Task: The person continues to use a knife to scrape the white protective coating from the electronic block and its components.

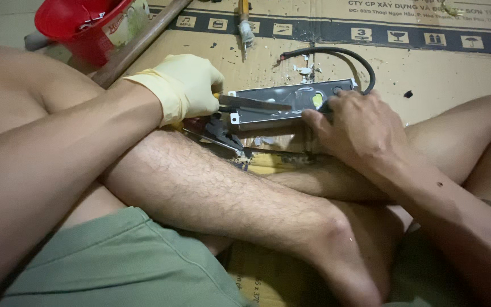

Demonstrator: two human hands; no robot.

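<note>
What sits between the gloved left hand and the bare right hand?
In the head view, a grey metal box spans the gap; the left hand lays a flat blade on it, the right hand grips its end.

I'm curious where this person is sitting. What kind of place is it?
Probably a makeshift repair spot on a floor: flattened brown cardboard sheet as a mat, a long grey metal box with a black cable, a red plastic bucket nearby.

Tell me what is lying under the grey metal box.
The grey metal box rests on flattened cardboard. At its near edge lie dark pliers. The right hand covers its right end, hiding what is beneath there.
</note>
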